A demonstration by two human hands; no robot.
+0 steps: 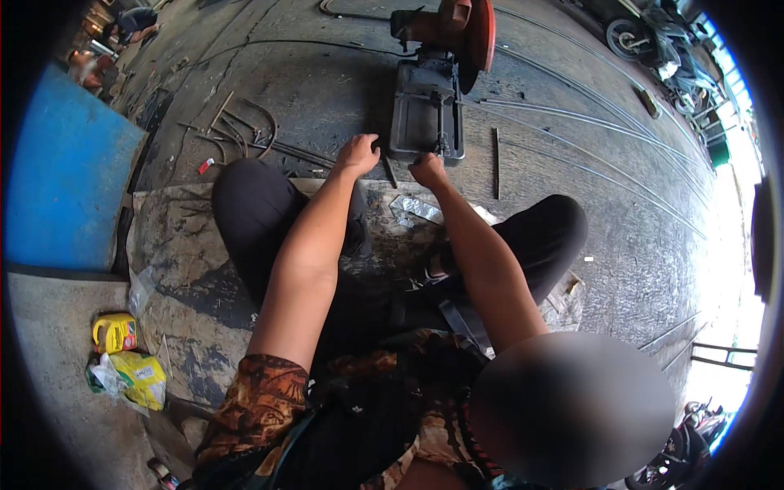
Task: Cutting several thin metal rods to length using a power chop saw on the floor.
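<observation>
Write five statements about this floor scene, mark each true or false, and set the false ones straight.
1. The right hand is at the near end of the cut-off saw. True.
2. The saw's disc guard is blue. False: it is orange-red.
3. The yellow jug is on the person's left. True.
4. The left hand holds the small red object. False: that object lies on the ground, to the left of that hand.
5. Long metal rods lie to the right of the saw. True.

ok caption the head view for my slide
Right hand at the near end of a red chop saw, left hand alongside.
</observation>
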